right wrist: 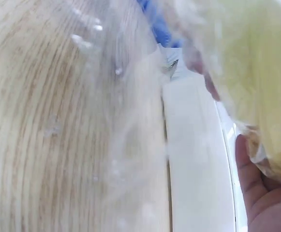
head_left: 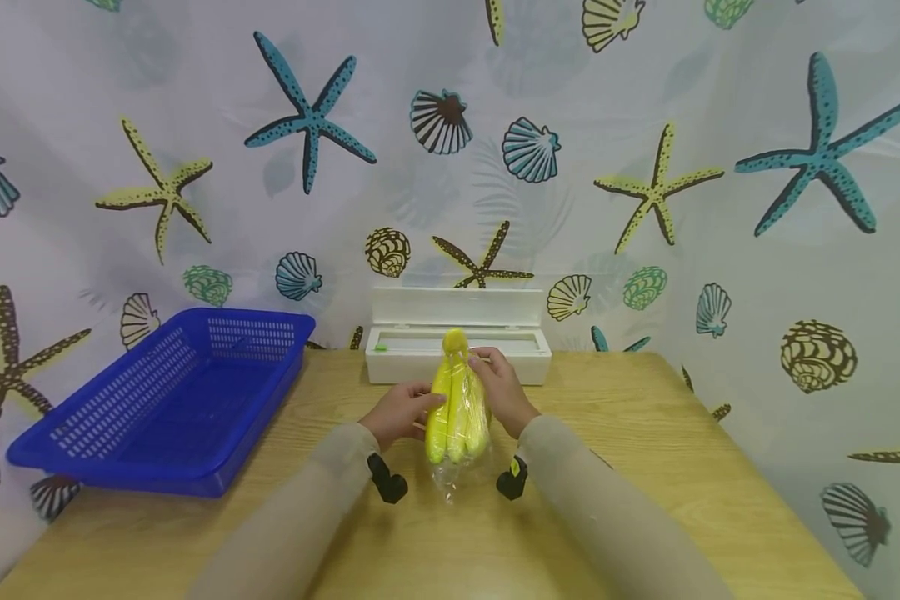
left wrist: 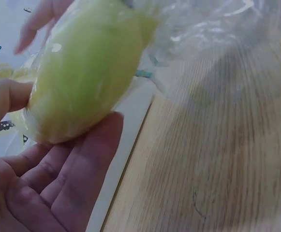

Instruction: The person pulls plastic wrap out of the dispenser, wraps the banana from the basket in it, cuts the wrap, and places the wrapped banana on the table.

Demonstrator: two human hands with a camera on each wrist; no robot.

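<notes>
A bunch of yellow bananas (head_left: 457, 408) is held up over the table, its stem end at the top. Clear plastic wrap (head_left: 447, 479) covers it and hangs loose below the tips. My left hand (head_left: 405, 412) grips the bunch from the left, thumb on the near side and fingers behind; the left wrist view shows the thumb and fingers around a wrapped banana (left wrist: 87, 72). My right hand (head_left: 501, 387) holds the upper right side near the stem. In the right wrist view its fingers (right wrist: 251, 186) lie against the wrapped bunch (right wrist: 256, 72).
Behind the bunch stands a white wrap dispenser box (head_left: 390, 367) with its lid (head_left: 457, 307) raised and a small green piece (head_left: 380, 347) at its left. A blue plastic basket (head_left: 262, 417) sits at the left of the wooden table (head_left: 630, 450). A shell-patterned curtain (head_left: 450, 200) hangs behind.
</notes>
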